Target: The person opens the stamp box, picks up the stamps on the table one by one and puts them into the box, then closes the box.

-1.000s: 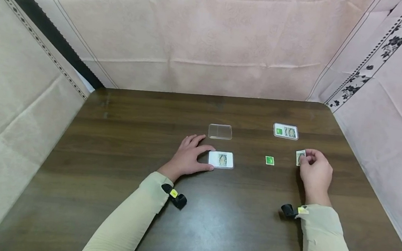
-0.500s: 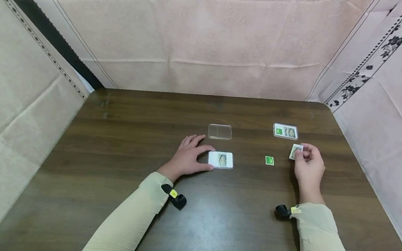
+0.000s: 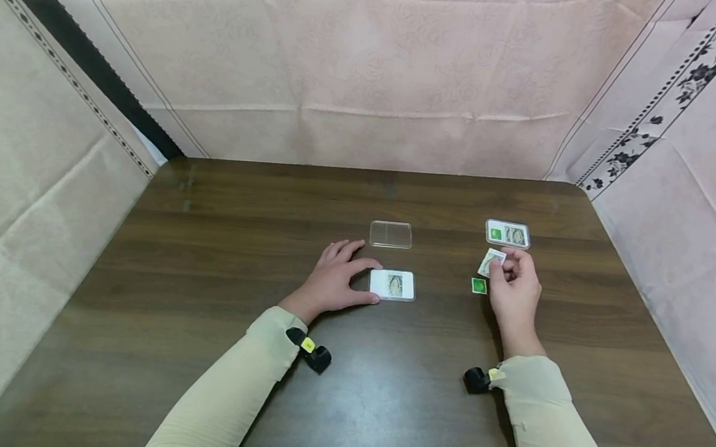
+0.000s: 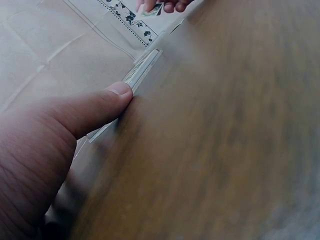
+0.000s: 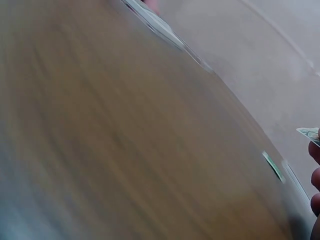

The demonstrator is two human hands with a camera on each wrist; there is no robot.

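My left hand (image 3: 333,280) holds a flat clear case (image 3: 378,283) by its left end, thumb at the near corner and index finger at the far one. In the case lies a white card with an oval-pictured stamp (image 3: 395,285). The left wrist view shows the thumb (image 4: 107,102) pressed to the case's edge. Between thumb and fingers, my right hand (image 3: 516,296) pinches a small pale stamp (image 3: 489,262) above the table. Just below it in the head view, a green stamp (image 3: 478,285) lies flat. The right wrist view catches the held stamp's corner (image 5: 308,133).
Behind the left hand's case lies a clear plastic lid (image 3: 391,234). At the back right sits another clear case (image 3: 508,234) with a green stamp and a pale one on white. Brown wooden table (image 3: 269,200); pale cloth (image 3: 379,74) hangs around it.
My right hand has moved left with the pinched stamp, from right of the green stamp to just above it in view. My left hand and its case have stayed put.
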